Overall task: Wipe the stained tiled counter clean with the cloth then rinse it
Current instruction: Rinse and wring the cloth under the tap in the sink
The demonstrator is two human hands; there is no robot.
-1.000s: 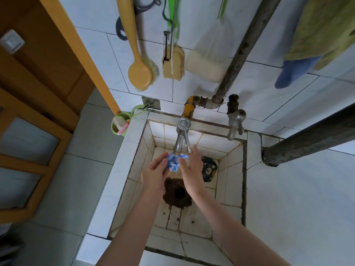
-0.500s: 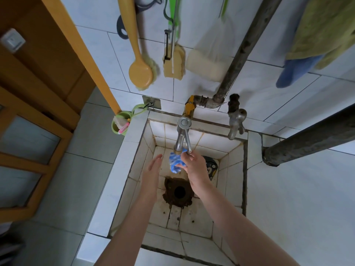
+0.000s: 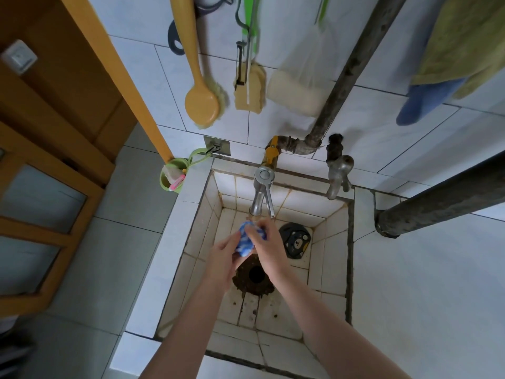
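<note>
Gripping the bunched blue-and-white cloth [image 3: 244, 243] with left hand [image 3: 221, 259] and right hand [image 3: 269, 250], curling fingers round it and hiding most of it. Holding it inside the tiled sink [image 3: 191, 187], leaving open room to the walls on both sides. Keeping just below the chrome tap [image 3: 259, 192], with any running water hard to make out. Partly covering the rusty drain [image 3: 255, 276]. Passing near a dark round object [image 3: 295, 240] in the far right corner, markings too blurred for reading.

I am wearing the one camera on my head, and it is looking forward and steeply down into the tiled sink [image 3: 337, 242] from above its near rim. The sink is sitting mid-frame in the wide-angle view, close, at arm's reach, with my left hand [image 3: 222, 258] and right hand [image 3: 269, 250] over it. The tiled wall [image 3: 369, 110] behind the sink is running to the top edge.
</note>
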